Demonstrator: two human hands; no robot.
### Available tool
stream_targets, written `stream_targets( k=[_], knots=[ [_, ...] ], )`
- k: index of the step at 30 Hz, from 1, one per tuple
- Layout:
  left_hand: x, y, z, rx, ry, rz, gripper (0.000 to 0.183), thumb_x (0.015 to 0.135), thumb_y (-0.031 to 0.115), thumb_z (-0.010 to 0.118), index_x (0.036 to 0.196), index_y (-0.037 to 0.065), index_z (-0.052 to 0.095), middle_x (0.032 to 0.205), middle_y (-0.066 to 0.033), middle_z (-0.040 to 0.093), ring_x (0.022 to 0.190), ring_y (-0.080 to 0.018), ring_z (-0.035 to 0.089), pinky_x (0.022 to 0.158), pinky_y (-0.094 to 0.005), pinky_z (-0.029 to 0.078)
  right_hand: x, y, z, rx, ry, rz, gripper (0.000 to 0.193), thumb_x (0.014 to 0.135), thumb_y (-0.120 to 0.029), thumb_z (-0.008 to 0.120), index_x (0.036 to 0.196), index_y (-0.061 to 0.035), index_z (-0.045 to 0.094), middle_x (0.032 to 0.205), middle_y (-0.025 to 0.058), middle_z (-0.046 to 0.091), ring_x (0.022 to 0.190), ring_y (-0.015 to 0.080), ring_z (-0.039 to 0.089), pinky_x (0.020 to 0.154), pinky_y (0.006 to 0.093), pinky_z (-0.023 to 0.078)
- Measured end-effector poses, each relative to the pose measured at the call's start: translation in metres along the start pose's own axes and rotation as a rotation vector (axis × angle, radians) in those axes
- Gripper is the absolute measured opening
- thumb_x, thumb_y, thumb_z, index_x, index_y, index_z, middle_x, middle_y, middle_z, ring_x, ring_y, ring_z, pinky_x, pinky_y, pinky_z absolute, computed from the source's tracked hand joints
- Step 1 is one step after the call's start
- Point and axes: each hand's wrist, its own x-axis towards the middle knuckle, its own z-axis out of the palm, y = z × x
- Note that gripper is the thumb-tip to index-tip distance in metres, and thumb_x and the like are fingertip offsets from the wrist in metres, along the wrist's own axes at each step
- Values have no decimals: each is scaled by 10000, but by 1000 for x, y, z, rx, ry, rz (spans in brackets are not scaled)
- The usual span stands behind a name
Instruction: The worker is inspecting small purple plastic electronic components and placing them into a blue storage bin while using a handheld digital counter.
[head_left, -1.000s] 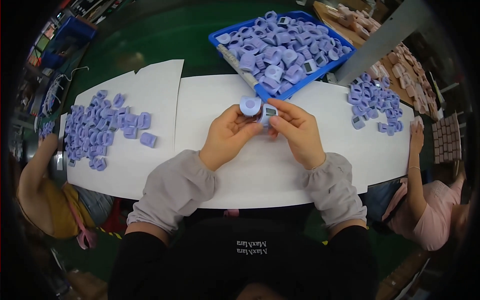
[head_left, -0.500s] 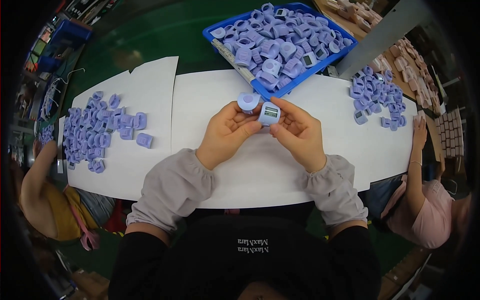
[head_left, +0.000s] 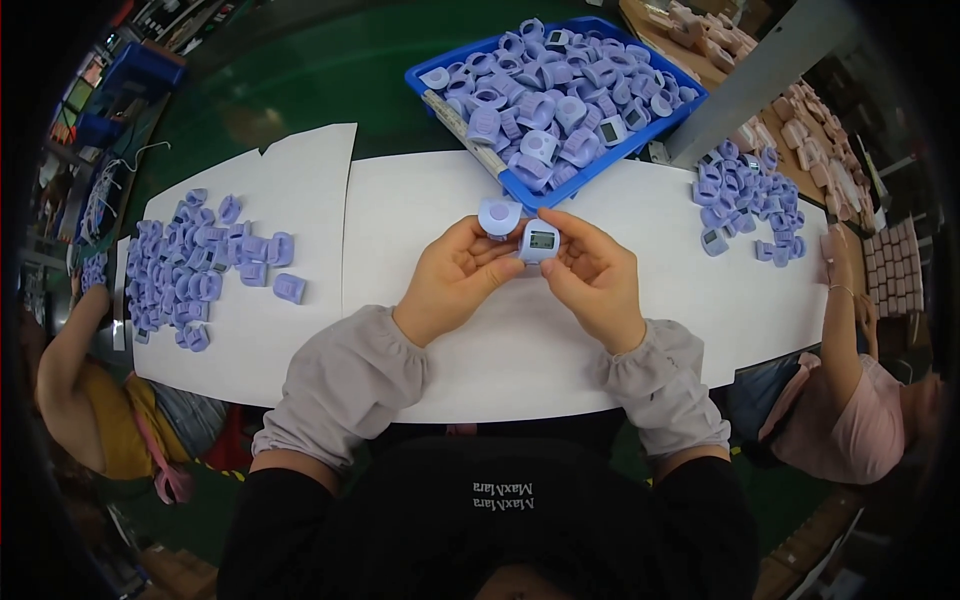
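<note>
Over the middle of the white table, my two hands meet around small lavender ring-shaped devices. One device with a little grey display [head_left: 541, 242] has its screen facing up, pinched by the thumb and fingers of my right hand [head_left: 600, 285]. The thumb tip of my left hand [head_left: 452, 280] touches this device's near left side. Another lavender device with a round button [head_left: 499, 215] sits at my left fingers, just left of the first; its underside is hidden. Both hands are closed.
Beyond my hands stands a blue tray [head_left: 577, 200] heaped with lavender devices. More lie in a left pile [head_left: 180, 265] and a right pile [head_left: 745, 195] on the white table cover [head_left: 520, 370]. A grey post [head_left: 755, 85] rises at the back right. Co-workers sit on both sides.
The display device has turned slightly between my fingers, its screen now more level. Both hands keep their grip. The whole view has shifted a little; the right co-worker's hand has moved slightly.
</note>
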Motion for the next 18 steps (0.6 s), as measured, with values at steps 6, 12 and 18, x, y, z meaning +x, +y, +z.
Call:
stream_targets(
  k=[6,12,18],
  knots=[
    [-1,0,0,13,-5,1,455,902,-41,559,1320,-44,379,1331,-162,484,1246,-220,489,1055,-331,411,0,1,0,4,-2,-3,486,841,88,564,1317,76,462,1084,108,589,945,122,554,771,246,458],
    [0,1,0,31,-5,2,459,901,-39,563,1321,-39,380,1331,-159,486,1244,-218,491,1051,-332,416,0,2,0,2,-10,-16,487,842,89,565,1317,76,461,1102,115,588,966,128,556,791,248,459],
    [-1,2,0,40,10,1,445,902,-37,564,1312,-40,391,1319,-155,496,1236,-212,496,1044,-328,420,0,2,-1,18,-18,-16,488,845,97,557,1322,80,453,1131,131,584,1016,154,563,846,269,463]
  ],
)
